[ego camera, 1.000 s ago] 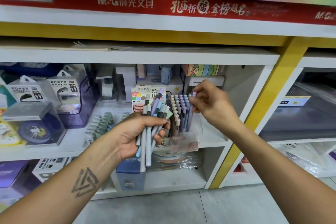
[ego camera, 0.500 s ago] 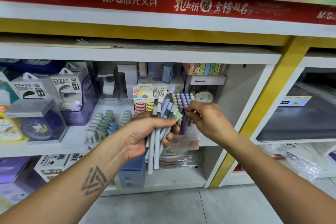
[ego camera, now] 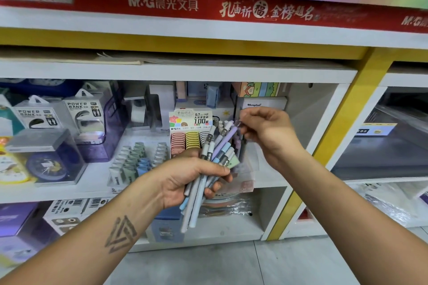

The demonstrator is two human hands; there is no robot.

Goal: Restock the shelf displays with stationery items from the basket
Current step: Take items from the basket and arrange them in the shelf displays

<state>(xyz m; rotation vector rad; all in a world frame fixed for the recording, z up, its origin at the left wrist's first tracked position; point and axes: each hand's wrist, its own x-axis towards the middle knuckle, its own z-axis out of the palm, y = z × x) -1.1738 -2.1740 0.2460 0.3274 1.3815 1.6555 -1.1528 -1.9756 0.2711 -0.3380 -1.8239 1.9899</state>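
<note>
Pens [ego camera: 208, 170] bunched in left hand [ego camera: 185, 180], pastel barrels fanned up and right, caps toward the shelf [ego camera: 162, 188], butt ends hanging below the palm. Left fingers and thumb curled tight round the bundle. Right hand [ego camera: 266, 133] raised just right of the bundle top, fingertips [ego camera: 243, 120] pinching the cap end of a purple pen [ego camera: 225, 142] that still lies among the others. Both hands in front of the middle shelf, near its right end. Behind the bundle: clear pen display stand [ego camera: 238, 146], mostly hidden, holding upright pens; M&G 0.7 HB lead refill box [ego camera: 191, 127] just left of it. Grey-green clip rows [ego camera: 136, 159] further left, power bank packs [ego camera: 83, 115] toward the shelf's left end. Red M&G banner [ego camera: 208, 7] along the shelf edge above
</note>
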